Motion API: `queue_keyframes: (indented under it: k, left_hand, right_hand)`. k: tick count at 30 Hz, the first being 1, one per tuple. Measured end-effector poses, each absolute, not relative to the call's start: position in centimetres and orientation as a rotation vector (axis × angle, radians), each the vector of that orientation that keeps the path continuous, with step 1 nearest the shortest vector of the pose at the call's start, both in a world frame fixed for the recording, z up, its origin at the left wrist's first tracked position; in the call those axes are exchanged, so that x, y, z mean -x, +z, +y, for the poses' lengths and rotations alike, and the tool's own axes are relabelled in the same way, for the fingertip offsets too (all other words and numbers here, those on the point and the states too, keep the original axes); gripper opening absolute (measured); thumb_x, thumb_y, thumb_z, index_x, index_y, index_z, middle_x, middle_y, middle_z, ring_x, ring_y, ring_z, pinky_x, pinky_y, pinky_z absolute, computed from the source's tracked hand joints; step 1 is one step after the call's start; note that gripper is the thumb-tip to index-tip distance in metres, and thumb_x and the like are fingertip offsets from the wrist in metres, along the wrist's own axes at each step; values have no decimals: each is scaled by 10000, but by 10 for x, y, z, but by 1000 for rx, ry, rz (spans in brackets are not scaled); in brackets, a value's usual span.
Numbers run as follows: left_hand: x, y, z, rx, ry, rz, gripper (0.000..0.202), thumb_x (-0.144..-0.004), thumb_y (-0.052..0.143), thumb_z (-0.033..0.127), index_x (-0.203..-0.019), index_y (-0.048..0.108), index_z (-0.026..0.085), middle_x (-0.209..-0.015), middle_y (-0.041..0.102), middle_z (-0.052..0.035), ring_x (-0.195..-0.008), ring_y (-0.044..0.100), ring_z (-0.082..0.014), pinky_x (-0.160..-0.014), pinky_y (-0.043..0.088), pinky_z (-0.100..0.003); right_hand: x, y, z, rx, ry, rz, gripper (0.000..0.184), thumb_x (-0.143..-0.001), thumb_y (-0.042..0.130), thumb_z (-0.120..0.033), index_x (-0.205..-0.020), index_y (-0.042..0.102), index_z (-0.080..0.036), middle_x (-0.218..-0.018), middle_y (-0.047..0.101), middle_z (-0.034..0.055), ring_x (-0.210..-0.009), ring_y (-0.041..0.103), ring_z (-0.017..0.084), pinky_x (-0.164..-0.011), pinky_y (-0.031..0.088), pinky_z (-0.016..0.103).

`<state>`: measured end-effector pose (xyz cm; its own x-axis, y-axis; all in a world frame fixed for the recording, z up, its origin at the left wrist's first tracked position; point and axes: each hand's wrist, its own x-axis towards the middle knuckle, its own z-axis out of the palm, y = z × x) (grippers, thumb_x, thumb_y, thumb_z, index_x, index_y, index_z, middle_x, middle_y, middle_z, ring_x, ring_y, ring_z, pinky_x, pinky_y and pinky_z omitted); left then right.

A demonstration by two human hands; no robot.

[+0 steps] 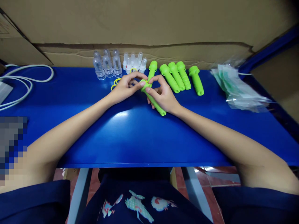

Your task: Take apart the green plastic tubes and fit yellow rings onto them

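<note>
A lime-green plastic flashlight-like handle slants between my hands, its wider end up and left, its narrow end down and right. My right hand is closed around its upper part, thumb on the near side. At the wide end, my left hand pinches the rim, where a bit of yellow shows; whether that is a separate ring is unclear. Close by my left hand lie yellow rings, partly covered by it. Another green handle stands just behind my fingers.
Several green handles lie right of my hands. Clear ribbed tubes and small white-based clear pieces stand at the back. A plastic bag lies at right, white cable at left. Cardboard walls the blue table's back.
</note>
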<state>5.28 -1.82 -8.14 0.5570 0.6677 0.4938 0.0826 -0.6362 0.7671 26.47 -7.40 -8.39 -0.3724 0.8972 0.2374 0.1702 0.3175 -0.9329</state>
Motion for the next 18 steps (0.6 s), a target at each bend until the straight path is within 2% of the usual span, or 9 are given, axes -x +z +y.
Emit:
queue_keyframes:
  k: [11, 18]
  left_hand:
    - [-53, -82, -19, -2086, 1058, 622, 588, -977, 618, 733, -1182, 704, 189, -1196, 753, -86, -872, 746, -162, -813, 597, -308]
    - [-52, -80, -20, -2092, 1040, 636, 594, -968, 621, 743, -1164, 700, 188, -1199, 757, -88, -879, 749, -163, -815, 608, -305]
  right_hand:
    - [-266, -90, -70, 915, 1110, -1786, 626, -970, 625, -755, -1289, 352, -291, -632, 616, -87, -389, 561, 144, -350, 415, 246]
    - [-266, -89, -70, 902, 1113, -1786, 625, -951, 638, -772, -1245, 391, -278, -619, 615, -86, -382, 550, 122, -345, 414, 223]
